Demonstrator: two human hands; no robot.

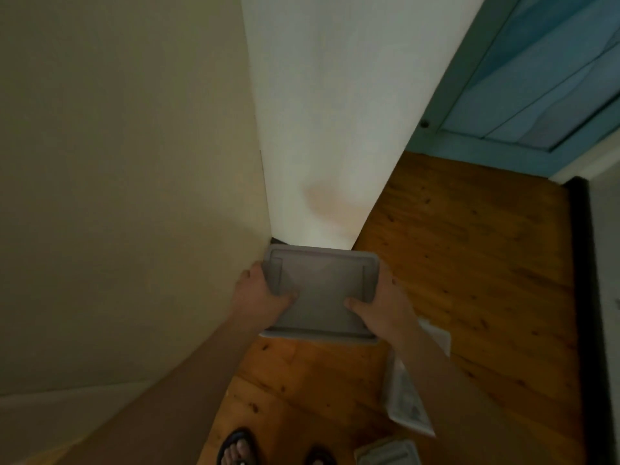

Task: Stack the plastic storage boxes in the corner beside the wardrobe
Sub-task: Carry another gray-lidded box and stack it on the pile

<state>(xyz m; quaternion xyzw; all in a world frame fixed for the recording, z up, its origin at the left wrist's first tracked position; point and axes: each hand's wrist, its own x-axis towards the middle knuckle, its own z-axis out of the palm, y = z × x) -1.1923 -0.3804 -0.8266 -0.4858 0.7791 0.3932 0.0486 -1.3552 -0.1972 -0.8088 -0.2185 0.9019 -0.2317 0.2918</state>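
Note:
A grey lidded plastic storage box (320,283) is in the corner where the cream wall (117,196) meets the white wardrobe side (322,129). My left hand (260,292) grips its left edge, thumb on the lid. My right hand (385,298) grips its right edge, thumb on the lid too. Below it the rim of another grey box (318,336) shows, so the held box sits on or just above that one; I cannot tell if they touch. A third clear box (407,397) lies on the floor under my right forearm.
Another box lid (389,451) shows at the bottom edge. The floor is orange wooden boards (469,263). A blue door (536,78) stands at the back right, a dark edge (583,263) on the right. My sandalled feet (236,448) are at the bottom.

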